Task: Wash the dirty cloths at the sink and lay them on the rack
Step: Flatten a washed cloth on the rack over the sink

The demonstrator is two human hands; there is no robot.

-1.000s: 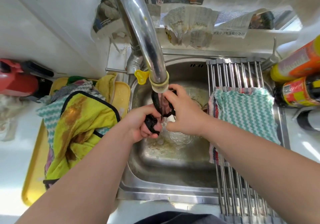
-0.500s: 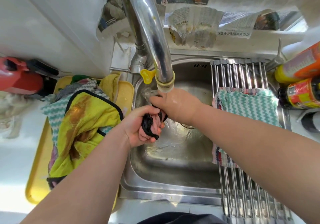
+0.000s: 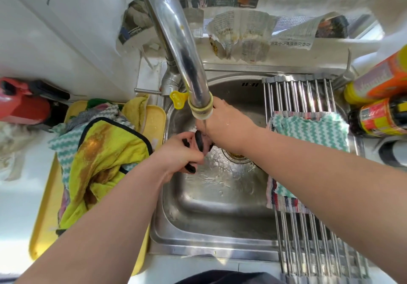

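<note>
A small dark cloth with a pink inside point(image 3: 199, 144) is bunched between both my hands over the steel sink point(image 3: 211, 222), just below the tap spout point(image 3: 201, 110), where water runs. My left hand point(image 3: 179, 154) grips its lower end. My right hand point(image 3: 222, 123), wet and palm down, grips its upper end; its fingers are hidden. A green zigzag cloth point(image 3: 308, 132) lies spread on the metal rack point(image 3: 308, 235) across the sink's right side. A stained yellow cloth point(image 3: 105, 158) tops a pile on the yellow tray point(image 3: 47, 213) to the left.
Orange and yellow bottles point(image 3: 383, 101) stand at the right of the sink. A red object point(image 3: 24, 105) lies at the far left. Newspaper point(image 3: 240, 32) covers the ledge behind the tap. More striped cloths point(image 3: 99, 116) lie under the yellow one.
My right hand turned palm down over the cloth and moved left under the spout. The cloth is squeezed tighter between both hands. The view shifted a little.
</note>
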